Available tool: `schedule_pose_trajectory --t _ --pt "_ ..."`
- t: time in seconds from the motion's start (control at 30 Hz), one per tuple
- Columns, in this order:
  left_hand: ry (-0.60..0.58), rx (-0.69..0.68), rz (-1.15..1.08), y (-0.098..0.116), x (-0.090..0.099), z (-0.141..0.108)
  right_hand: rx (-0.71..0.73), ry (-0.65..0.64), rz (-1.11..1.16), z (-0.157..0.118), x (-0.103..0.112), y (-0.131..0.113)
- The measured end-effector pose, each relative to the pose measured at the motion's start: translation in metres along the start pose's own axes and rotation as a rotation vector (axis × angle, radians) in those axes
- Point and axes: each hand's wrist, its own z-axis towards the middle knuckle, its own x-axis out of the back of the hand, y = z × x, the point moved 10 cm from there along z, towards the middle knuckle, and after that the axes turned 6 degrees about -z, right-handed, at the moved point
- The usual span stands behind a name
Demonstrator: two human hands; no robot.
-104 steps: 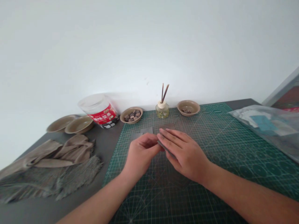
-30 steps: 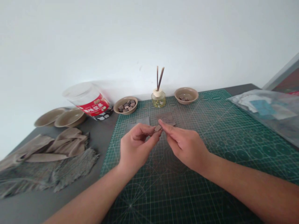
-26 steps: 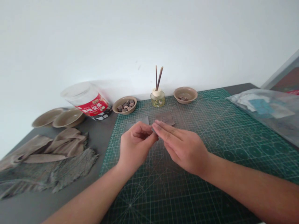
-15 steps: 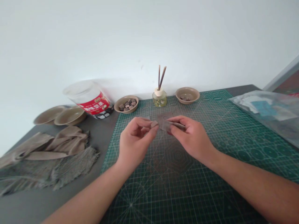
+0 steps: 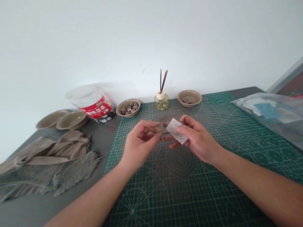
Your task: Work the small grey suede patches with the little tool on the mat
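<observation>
White paper strip (image 5: 175, 130) is being pinched by the right hand (image 5: 197, 140) above a green gridded cutting mat (image 5: 142, 205), its long axis slanting toward the nearby left hand (image 5: 140, 142), which is curling loosely, its hold unclear.

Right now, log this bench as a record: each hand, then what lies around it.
Right hand: pinches a white paper-like strip between thumb and fingers.
Left hand: raised, fingers half curled; cannot tell whether it holds anything.
Beneath hands: thin brown sheet on a green gridded cutting mat.
Beyond: glass reed diffuser, tan bowl of dark brown pieces.
</observation>
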Motion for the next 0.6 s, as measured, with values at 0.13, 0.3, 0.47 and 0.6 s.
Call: schedule_pose_trajectory --t 0.13,0.3,0.47,0.6 --pt "-0.02 0.038 0.02 -0.006 -0.001 0.001 0.034 -0.027 -0.012 0.002 0.0 -0.002" --pt "-0.025 0.049 0.109 -0.008 0.002 0.002 0.086 -0.025 -0.102 0.003 0.004 -0.005" --pt "-0.057 0.08 0.168 -0.012 0.0 -0.001 0.138 -0.001 -0.281 0.003 0.007 -0.009" --pt "-0.102 0.12 0.145 -0.014 -0.008 -0.004 0.244 0.035 -0.521 0.0 0.006 -0.021"
